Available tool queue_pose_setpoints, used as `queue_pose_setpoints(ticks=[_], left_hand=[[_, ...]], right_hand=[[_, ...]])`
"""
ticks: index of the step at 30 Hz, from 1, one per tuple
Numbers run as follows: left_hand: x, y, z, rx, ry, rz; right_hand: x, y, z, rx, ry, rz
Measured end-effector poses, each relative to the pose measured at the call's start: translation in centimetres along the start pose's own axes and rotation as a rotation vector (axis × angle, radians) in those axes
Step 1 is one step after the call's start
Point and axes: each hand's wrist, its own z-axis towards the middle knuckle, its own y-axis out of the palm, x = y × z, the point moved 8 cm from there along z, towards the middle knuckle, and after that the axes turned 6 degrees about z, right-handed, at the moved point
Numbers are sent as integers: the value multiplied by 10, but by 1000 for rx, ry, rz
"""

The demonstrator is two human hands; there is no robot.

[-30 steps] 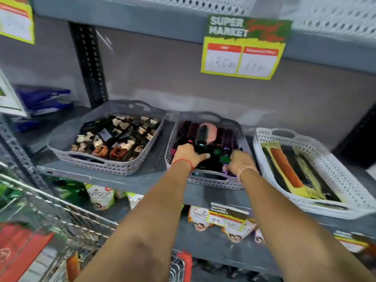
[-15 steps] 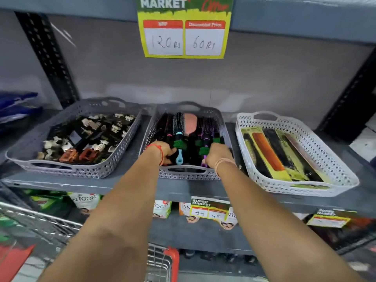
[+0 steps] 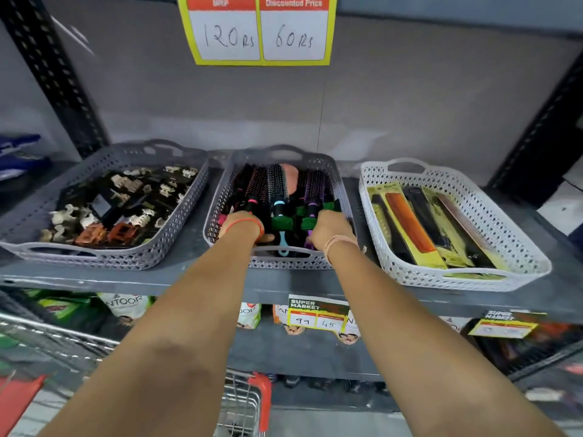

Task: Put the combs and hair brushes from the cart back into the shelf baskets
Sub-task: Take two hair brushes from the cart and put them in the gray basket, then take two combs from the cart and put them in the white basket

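2 hands deep in middle basket on shelf: left hand and right hand among round brushes, fingers hidden, grip impossible to tell. Combs in white basket, right side. Cart below.
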Motion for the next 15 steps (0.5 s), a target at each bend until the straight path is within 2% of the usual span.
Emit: queue_pose_setpoints(ticks=[2, 4, 6, 8, 10, 12, 15], left_hand=[[-9, -15, -7, 78, 25, -129], [-26, -44, -21, 257, 68, -222], [-58, -80, -47, 589, 118, -307], [-110, -108, -86, 1002, 147, -358], [-177, -106, -118, 1266, 18, -368], [-245, -78, -130, 1303, -200, -415], [-331, -9, -134, 1088, -457, -463]], right_hand=[[-1, -2, -3, -11, -8, 12], [-6, -10, -9, 37, -30, 65], [-28, -23, -21, 199, -141, 80], [-77, -29, -43, 349, -359, 90], [-142, -15, -75, 351, -587, 137], [-198, 16, -112, 287, -773, 206], [-257, 86, -165, 150, -959, 194]])
